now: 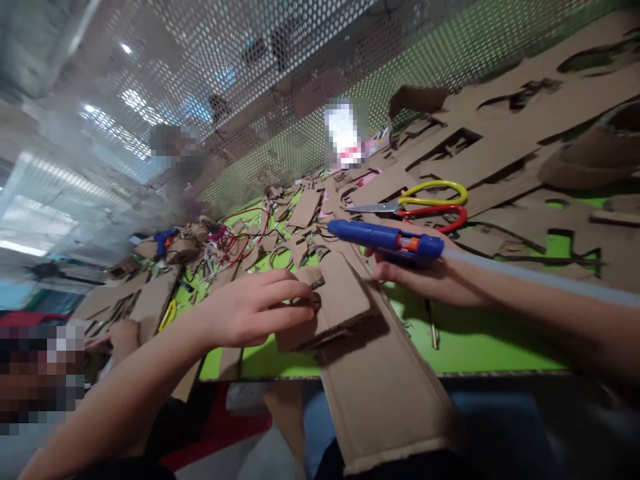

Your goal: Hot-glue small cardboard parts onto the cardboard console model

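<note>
My right hand (pixel 410 273) is closed around a blue hot glue gun (pixel 370 237), whose nozzle points left above the table. With bent fingers my left hand (pixel 265 307) pinches a small dark piece of cardboard (pixel 316 301) against a cardboard box-like piece (pixel 343 297). Under that piece runs a long cardboard strip (pixel 385 393), which sticks out past the table's front edge. Just beyond the glue gun lie scissors (pixel 435 207) with one yellow and one red handle. My left fingertips are partly hidden.
Large cut cardboard sheets (pixel 505 133) cover the right and back of the green table (pixel 490 340). Scraps and red cords (pixel 245 247) lie at the centre-left, near another blue glue gun (pixel 163 241). A perforated screen (pixel 280 80) stands behind. Another person's hand (pixel 124 337) is at left.
</note>
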Action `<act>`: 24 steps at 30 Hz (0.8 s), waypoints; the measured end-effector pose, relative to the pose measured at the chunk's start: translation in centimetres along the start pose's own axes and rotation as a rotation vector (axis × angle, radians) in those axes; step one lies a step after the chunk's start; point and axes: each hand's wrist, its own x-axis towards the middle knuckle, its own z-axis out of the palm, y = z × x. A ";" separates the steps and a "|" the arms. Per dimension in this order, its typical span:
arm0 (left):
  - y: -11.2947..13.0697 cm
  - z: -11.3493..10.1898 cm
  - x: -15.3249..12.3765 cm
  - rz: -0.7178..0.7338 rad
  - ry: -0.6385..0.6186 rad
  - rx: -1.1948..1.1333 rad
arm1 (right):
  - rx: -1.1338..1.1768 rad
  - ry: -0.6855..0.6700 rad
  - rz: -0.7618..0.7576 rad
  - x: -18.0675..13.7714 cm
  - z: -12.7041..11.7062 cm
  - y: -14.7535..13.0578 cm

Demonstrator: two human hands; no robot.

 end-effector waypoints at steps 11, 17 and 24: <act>0.6 -0.7 0.7 -0.081 -0.017 0.011 | -0.065 -0.128 -0.106 0.6 0.3 2.6; 1.4 -1.4 1.3 -0.229 -0.053 -0.077 | -0.113 0.000 -0.104 1.5 0.8 3.4; 2.5 -1.8 2.0 -0.375 -0.137 -0.024 | -0.149 0.024 -0.072 1.6 0.7 3.1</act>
